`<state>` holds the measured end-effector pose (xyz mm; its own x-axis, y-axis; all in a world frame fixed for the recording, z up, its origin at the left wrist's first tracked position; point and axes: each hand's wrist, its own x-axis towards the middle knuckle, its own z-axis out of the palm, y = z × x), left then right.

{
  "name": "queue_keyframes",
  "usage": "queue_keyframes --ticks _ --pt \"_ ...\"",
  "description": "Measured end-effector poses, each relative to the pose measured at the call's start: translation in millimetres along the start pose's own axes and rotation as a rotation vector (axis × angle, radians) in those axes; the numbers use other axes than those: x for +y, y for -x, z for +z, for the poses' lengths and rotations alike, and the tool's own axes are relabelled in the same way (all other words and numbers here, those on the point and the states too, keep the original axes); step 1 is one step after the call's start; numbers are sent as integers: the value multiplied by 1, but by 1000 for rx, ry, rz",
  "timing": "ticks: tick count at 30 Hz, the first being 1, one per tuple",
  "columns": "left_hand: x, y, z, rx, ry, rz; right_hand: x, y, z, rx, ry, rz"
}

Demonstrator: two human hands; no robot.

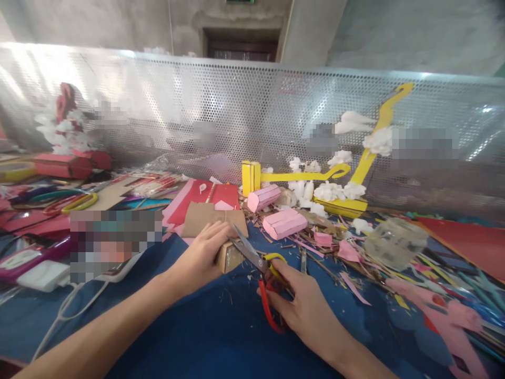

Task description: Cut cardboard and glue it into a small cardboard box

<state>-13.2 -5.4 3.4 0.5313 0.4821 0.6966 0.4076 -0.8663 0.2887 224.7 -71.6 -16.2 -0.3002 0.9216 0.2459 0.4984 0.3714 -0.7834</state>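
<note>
In the head view, my left hand (205,247) is closed on a small brown cardboard box (232,259) with dark edges, held just above the blue table cover. My right hand (305,302) grips a pair of scissors (252,255) by its yellow and red handles. The scissor blades are slightly apart, and their tips reach the top of the box beside my left fingers. Behind the box lies a flat piece of brown cardboard (197,218). Two pink paper prisms (284,223) rest beyond the scissors.
Yellow paper swan-like shapes (339,208) with white tufts stand against a perforated metal screen (236,105). Paper scraps and twigs (335,258) litter the right. At left are a white charger (45,276) with its cable, yellow-handled scissors (81,202) and a red model (63,163).
</note>
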Motion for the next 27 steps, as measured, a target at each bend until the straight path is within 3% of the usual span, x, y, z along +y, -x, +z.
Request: queue_keyframes --ticks 13,18,22,27 --pt "1 1 -1 -4 78 -43 1 -2 3 17 39 32" --pt "1 2 0 -23 74 -39 3 -1 3 77 160 21" --pt "2 3 2 -66 69 -26 0 3 1 22 250 31" --pt "3 3 4 -117 89 -64 -4 2 1 -28 152 -11"
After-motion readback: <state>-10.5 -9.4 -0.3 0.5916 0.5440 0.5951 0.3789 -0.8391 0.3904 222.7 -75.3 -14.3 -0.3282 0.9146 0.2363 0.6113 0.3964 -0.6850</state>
